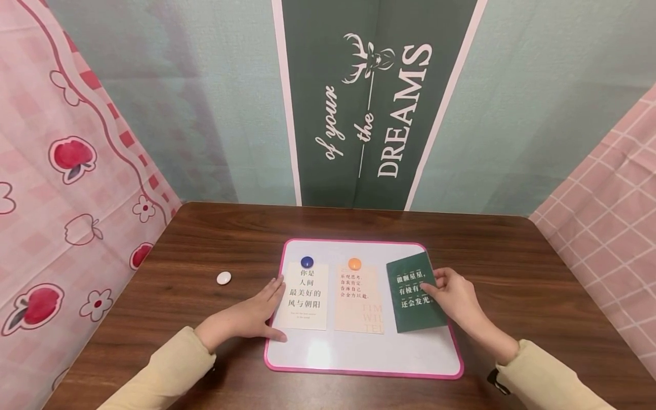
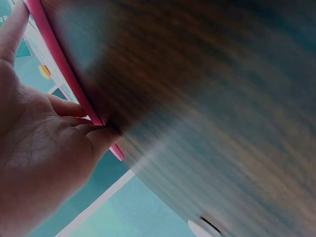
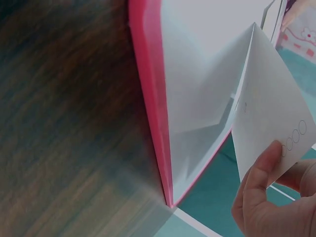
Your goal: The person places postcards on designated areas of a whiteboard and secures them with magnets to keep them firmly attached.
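A pink-edged whiteboard (image 1: pixel 359 356) lies on the table. On its left side a white card (image 1: pixel 307 296) sits under a blue round magnet (image 1: pixel 307 262); a peach card (image 1: pixel 356 313) with an orange magnet (image 1: pixel 355 263) is in the middle. My left hand (image 1: pixel 251 313) rests along the board's left edge, fingers extended, thumb on its surface. With my right hand (image 1: pixel 461 296) I pinch a dark green card (image 1: pixel 410 313) by its right edge, tilted over the board's right part. In the right wrist view the card's pale back (image 3: pixel 271 103) shows, raised off the board.
A white round magnet (image 1: pixel 224 278) lies on the brown wooden table (image 1: pixel 205 245), left of the board. Behind the table hangs a green cloth (image 1: pixel 246 114) with a lettered dark band. Pink patterned cloths (image 1: pixel 77 228) stand at both sides.
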### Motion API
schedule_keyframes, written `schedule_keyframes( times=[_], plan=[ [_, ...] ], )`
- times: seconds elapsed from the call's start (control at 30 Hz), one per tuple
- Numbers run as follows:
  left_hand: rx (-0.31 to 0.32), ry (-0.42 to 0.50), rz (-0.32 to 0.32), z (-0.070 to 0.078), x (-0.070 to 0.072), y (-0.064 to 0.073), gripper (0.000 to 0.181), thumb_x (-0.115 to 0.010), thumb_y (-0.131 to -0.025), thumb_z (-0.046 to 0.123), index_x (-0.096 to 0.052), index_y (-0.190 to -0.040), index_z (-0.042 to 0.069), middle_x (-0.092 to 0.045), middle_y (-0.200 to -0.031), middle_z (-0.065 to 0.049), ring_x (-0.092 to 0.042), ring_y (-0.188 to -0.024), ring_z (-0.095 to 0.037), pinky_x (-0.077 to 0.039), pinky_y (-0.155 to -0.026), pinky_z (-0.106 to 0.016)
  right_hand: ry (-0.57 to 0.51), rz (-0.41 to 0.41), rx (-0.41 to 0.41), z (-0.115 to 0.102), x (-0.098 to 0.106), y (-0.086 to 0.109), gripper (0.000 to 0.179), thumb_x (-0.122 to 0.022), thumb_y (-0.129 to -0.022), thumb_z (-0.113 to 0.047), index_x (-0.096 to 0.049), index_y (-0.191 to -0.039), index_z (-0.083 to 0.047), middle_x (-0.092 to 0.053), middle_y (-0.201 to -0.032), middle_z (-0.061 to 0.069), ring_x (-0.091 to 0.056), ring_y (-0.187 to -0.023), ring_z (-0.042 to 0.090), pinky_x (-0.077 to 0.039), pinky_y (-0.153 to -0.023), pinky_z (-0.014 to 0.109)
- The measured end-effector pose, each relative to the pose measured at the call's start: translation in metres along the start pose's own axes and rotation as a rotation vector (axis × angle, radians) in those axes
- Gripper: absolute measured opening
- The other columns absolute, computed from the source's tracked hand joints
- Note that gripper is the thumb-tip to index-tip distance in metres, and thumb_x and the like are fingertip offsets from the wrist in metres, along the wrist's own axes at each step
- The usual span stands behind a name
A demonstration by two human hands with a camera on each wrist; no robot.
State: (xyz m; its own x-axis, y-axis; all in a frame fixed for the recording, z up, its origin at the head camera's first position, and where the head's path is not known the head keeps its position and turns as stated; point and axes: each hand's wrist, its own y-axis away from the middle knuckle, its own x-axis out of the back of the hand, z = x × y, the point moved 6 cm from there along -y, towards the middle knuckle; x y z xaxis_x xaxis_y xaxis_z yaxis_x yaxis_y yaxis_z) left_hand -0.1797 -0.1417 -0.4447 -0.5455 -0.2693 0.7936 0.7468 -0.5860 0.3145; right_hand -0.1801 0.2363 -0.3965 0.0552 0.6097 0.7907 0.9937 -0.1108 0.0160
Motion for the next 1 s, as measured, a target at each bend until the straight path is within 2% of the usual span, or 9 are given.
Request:
schedule_keyframes(
  times=[0.43, 0.7, 1.0],
  plan=[
    [0.004, 0.008, -0.005, 0.001, 0.001, 0.000, 0.109, -0.083, -0.081, 0.041, -0.022, -0.155, -0.012, -0.010, -0.168, -0.027, -0.012, -0.156, -0.046, -0.028, -0.122, -0.058, 0.028, -0.015, -0.014, 0.005, -0.007, 0.001, 0.041, -0.073, -0.089, -0.010, -0.057, -0.111, 0.020, -0.060, -0.078, 0.016, -0.055, -0.071, 0.019, -0.041, -0.055, 0.022],
    [0.008, 0.004, -0.007, 0.000, 0.001, 0.000, 0.109, -0.083, -0.082, 0.041, -0.021, -0.155, -0.012, -0.010, -0.168, -0.027, -0.012, -0.156, -0.045, -0.027, -0.122, -0.058, 0.077, -0.051, 0.002, 0.015, -0.013, -0.001, 0.033, -0.074, -0.088, -0.014, -0.055, -0.095, 0.011, -0.052, -0.072, 0.008, -0.048, -0.065, 0.015, -0.035, -0.052, 0.021],
    [-0.016, -0.009, 0.005, 0.001, 0.001, -0.001, 0.109, -0.082, -0.083, 0.041, -0.022, -0.154, -0.015, -0.010, -0.167, -0.030, -0.013, -0.156, -0.047, -0.025, -0.123, -0.059, 0.101, -0.078, -0.021, 0.024, -0.019, -0.003, 0.034, -0.076, -0.088, -0.016, -0.056, -0.093, 0.011, -0.057, -0.070, 0.009, -0.050, -0.063, 0.014, -0.036, -0.050, 0.022]
  ],
)
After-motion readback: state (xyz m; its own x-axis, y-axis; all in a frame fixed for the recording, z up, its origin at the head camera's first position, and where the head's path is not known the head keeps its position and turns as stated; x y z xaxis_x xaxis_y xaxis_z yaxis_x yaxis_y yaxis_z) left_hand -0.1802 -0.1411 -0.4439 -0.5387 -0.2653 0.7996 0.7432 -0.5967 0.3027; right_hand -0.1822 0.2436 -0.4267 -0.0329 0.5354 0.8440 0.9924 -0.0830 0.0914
